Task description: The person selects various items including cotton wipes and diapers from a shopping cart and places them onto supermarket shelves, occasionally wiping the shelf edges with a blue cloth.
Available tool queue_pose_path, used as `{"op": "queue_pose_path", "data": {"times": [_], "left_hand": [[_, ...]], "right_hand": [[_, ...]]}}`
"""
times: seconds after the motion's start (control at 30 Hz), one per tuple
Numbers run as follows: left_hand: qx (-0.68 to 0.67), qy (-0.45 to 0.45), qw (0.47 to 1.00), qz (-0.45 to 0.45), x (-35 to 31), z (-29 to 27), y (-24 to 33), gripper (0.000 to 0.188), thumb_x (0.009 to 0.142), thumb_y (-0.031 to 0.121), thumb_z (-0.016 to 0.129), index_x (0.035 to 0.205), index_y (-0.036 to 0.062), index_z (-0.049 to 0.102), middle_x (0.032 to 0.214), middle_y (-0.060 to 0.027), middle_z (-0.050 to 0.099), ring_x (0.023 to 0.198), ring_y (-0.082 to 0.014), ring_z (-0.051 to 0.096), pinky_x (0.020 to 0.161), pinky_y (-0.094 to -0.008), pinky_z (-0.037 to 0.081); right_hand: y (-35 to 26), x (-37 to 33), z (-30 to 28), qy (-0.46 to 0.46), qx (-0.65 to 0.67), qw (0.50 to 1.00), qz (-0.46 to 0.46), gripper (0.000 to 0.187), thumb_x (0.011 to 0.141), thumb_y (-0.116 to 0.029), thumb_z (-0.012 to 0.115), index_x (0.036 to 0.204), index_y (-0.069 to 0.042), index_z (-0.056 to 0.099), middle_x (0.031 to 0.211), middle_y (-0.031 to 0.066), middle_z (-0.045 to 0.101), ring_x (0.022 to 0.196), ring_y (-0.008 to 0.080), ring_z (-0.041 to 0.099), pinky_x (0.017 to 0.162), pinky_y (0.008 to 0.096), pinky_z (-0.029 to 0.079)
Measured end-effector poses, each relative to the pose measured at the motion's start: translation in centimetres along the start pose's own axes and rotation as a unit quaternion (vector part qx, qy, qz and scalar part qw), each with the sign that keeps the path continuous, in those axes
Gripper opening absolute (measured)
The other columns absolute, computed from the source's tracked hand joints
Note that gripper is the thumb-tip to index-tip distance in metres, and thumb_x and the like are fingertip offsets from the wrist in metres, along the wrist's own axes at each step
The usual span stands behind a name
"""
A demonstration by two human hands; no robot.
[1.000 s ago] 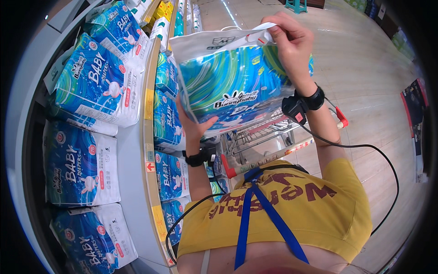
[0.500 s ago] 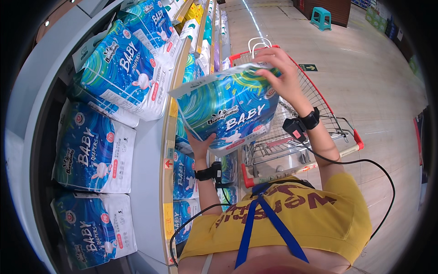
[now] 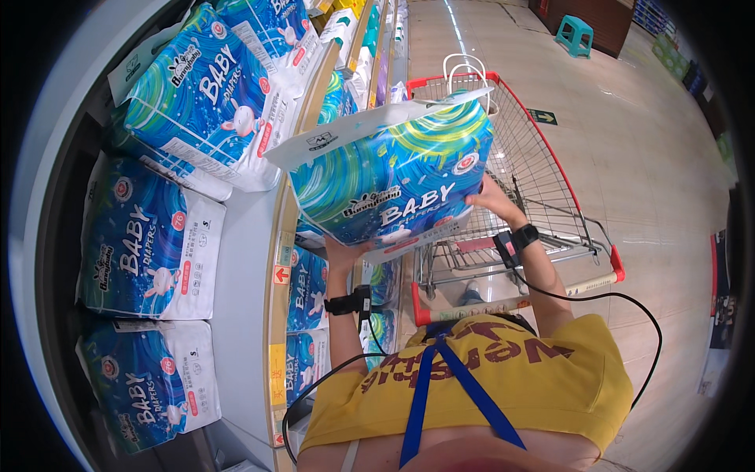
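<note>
Figure: a soft pack of baby diapers, blue and green with a white top flap, carried between two bare hands above the near end of a red-framed shopping cart. The left hand is under the pack's lower left corner, its grip grasping the pack from below; the fingers are mostly hidden behind the pack. The right hand presses flat against the pack's right lower face, its grip also on the pack, more a palm brace than a closed clasp. Both wrists bear black bands with cables.

Relative to the grips, the cart's wire basket lies just beyond and to the right of the right hand; the yellow-edged shelf rail stands just left of the left hand, and stacked diaper packs fill the shelf further left.

Hazards, judged from this posture: the pack is bulky and slick-wrapped, held only at its lower edge, so it could tip forward or slide off the right palm. The loose top flap, far from either grip, may catch the cart's rim or the white handles seen above it. A swing leftward could strike the shelf rail and dislodge neighbouring packs.
</note>
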State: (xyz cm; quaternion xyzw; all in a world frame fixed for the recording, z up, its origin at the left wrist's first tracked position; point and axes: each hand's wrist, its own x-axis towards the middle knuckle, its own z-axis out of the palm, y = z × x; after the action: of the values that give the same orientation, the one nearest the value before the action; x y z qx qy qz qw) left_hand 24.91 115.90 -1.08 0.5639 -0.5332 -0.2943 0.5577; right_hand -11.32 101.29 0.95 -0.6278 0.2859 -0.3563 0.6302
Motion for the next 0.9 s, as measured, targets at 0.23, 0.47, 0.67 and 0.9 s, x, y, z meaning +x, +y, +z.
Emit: {"op": "queue_pose_path", "data": {"times": [0.23, 0.47, 0.67, 0.9], "left_hand": [[-0.072, 0.040, 0.995, -0.065, -1.6, 1.6, 0.8, 0.064, 0.055, 0.007, 0.090, 0.109, -0.0036, 0.057, 0.103, -0.0100, 0.066, 0.094, -0.0188, 0.062, 0.083, -0.0321, 0.050], [-0.099, 0.152, 0.983, -0.006, -4.9, 1.8, 2.6, 0.060, 0.057, 0.005, 0.089, 0.108, -0.0034, 0.057, 0.103, -0.0104, 0.067, 0.093, -0.0172, 0.064, 0.083, -0.0305, 0.051], [0.204, 0.180, 0.962, 0.026, -7.6, -2.1, 14.2, 0.068, 0.052, 0.011, 0.088, 0.111, -0.0018, 0.057, 0.104, -0.0105, 0.065, 0.096, -0.0215, 0.062, 0.083, -0.0358, 0.050], [0.177, 0.418, 0.887, 0.086, -20.5, -13.6, 19.0, 0.067, 0.053, 0.019, 0.087, 0.111, 0.0011, 0.058, 0.103, -0.0095, 0.065, 0.090, -0.0227, 0.062, 0.084, -0.0352, 0.048]], "right_hand": [[2.4, 1.2, 1.7, -0.001, -0.138, 0.990, 0.000, 0.116, 0.050, -0.015, 0.091, 0.143, -0.005, 0.023, 0.139, 0.0120, 0.037, 0.130, 0.0243, 0.035, 0.110, 0.0356, 0.026], [0.5, 2.2, 3.7, 0.069, -0.014, 0.997, 0.030, 0.094, 0.051, -0.004, 0.088, 0.131, -0.004, 0.038, 0.117, 0.0064, 0.058, 0.109, 0.0183, 0.054, 0.096, 0.0321, 0.043], [-4.5, 3.4, 6.7, 0.060, 0.063, 0.991, -0.103, 0.062, 0.058, -0.009, 0.082, 0.111, 0.002, 0.052, 0.104, 0.0086, 0.062, 0.097, 0.0173, 0.058, 0.090, 0.0311, 0.044], [-13.4, 6.6, 23.1, -0.089, -0.014, 0.974, -0.209, 0.050, 0.060, -0.004, 0.074, 0.107, 0.002, 0.056, 0.099, 0.0082, 0.063, 0.088, 0.0196, 0.059, 0.078, 0.0331, 0.047]]}}
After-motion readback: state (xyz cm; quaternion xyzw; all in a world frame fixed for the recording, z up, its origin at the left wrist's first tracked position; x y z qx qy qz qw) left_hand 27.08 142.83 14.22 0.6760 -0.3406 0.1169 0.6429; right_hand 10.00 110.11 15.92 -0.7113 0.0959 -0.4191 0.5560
